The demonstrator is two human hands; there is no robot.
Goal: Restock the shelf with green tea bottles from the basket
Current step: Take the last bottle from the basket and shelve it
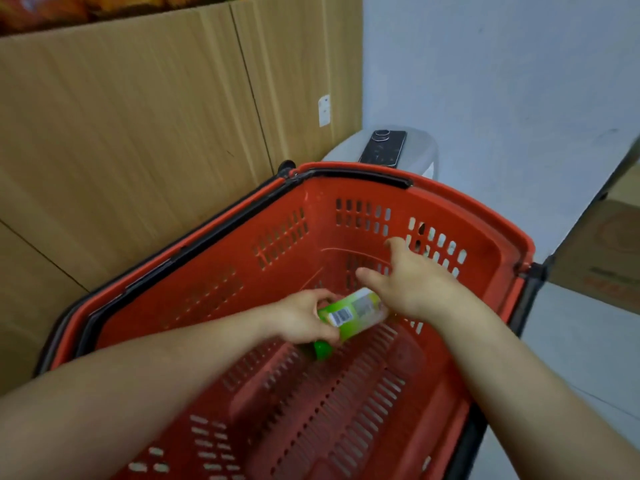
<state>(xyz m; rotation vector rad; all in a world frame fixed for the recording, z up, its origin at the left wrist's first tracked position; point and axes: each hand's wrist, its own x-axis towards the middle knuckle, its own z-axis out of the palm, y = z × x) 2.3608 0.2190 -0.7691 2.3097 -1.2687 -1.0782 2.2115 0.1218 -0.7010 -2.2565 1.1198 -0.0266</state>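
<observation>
A red plastic basket (485, 237) with black handles fills the lower middle of the view. Inside it, my left hand (301, 318) grips a green tea bottle (353, 311) with a green cap and a barcode label, held tilted with the cap toward me. My right hand (412, 275) hovers just past the bottle's far end, fingers spread, holding nothing. No other bottle shows in the basket. The shelf is not in view.
A large cardboard box (138, 133) stands against the basket's left side. Behind the basket a dark phone (382, 147) lies on a grey bin lid (419, 150). Another carton (602, 251) sits at the right, beside a pale wall.
</observation>
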